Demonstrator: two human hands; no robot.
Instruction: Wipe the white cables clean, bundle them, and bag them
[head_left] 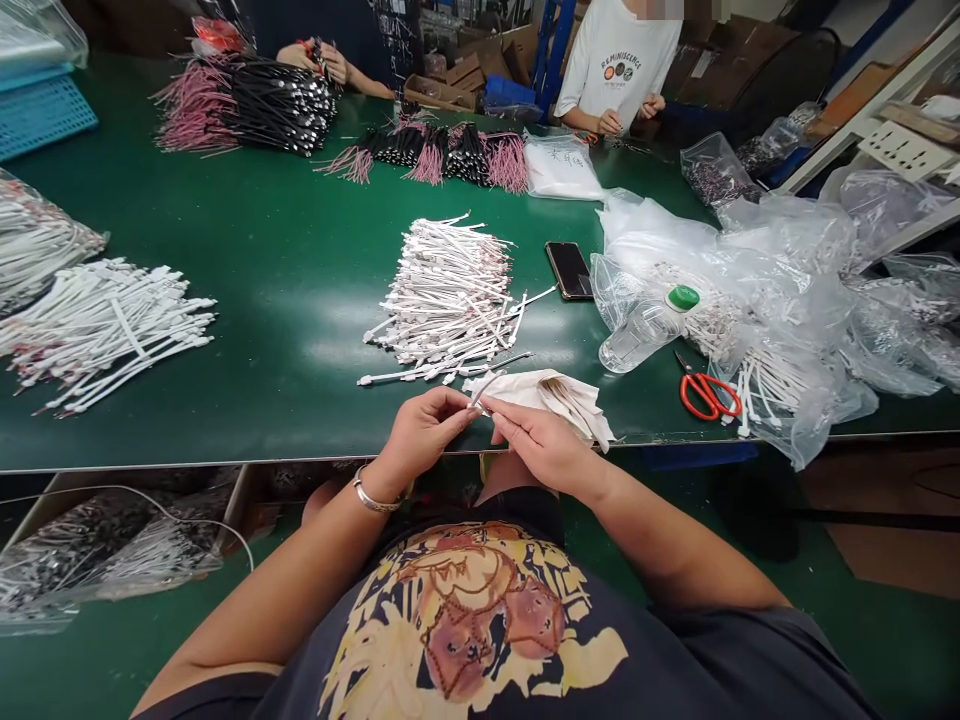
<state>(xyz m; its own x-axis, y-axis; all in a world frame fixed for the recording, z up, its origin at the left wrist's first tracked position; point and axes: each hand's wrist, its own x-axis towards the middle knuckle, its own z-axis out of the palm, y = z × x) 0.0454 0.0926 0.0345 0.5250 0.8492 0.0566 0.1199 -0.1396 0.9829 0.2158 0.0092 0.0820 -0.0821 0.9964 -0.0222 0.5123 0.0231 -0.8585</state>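
Observation:
Near the front edge of the green table [300, 250], my left hand [429, 428] and my right hand [544, 445] meet with their fingertips pinched on one short white cable [487, 388]. Part of that cable is hidden by my fingers. Just beyond and to the right of the fingers lies a folded white cloth [559, 395], partly under my right hand. A heap of white cables [450, 290] with small connectors is spread in front of my hands. Some loose cables lie at its near side.
A second white cable pile [112, 325] lies left. To the right are a phone [570, 270], a clear bottle [641, 330], red-handled scissors [709, 395] and plastic bags [787, 300]. Black-and-pink cable bundles [247, 105] lie across the table, where two people [619, 70] work.

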